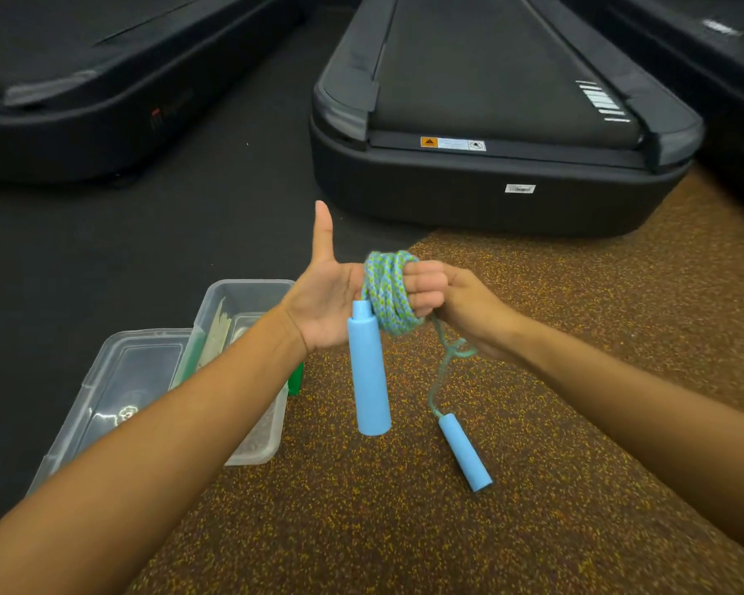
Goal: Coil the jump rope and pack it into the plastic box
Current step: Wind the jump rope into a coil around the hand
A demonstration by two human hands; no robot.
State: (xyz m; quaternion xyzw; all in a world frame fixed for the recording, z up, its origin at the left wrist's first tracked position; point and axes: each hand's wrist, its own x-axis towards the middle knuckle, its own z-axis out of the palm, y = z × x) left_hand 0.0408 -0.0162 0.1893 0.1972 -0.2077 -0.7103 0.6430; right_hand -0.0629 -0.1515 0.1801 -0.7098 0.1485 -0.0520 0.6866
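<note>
- The floor comes in two parts: plain black matting [125,234] at the left and back, and brown rubber flecked with yellow [555,380] at the front and right.
- Three black treadmills stand on it with their rear ends facing the camera: one in the middle [490,186], one at the left [82,113] and one at the far right edge [731,79].
- The jump rope's coil [385,289] is held in the air above the flecked floor, wound round the left hand [327,307].
- That hand's palm is spread and its thumb points straight up; its fingers run into the coil and are mostly hidden.
- The right hand [439,294] has its fingers curled round the coil.
- One blue handle [368,375] hangs from the coil just beside the left palm.
- A loose strand [441,371] drops to the second handle [464,453], low by the flecked floor.
- The clear plastic box [250,289] sits open where the two floors meet, with its lid [138,367] just beside it on the black matting.
</note>
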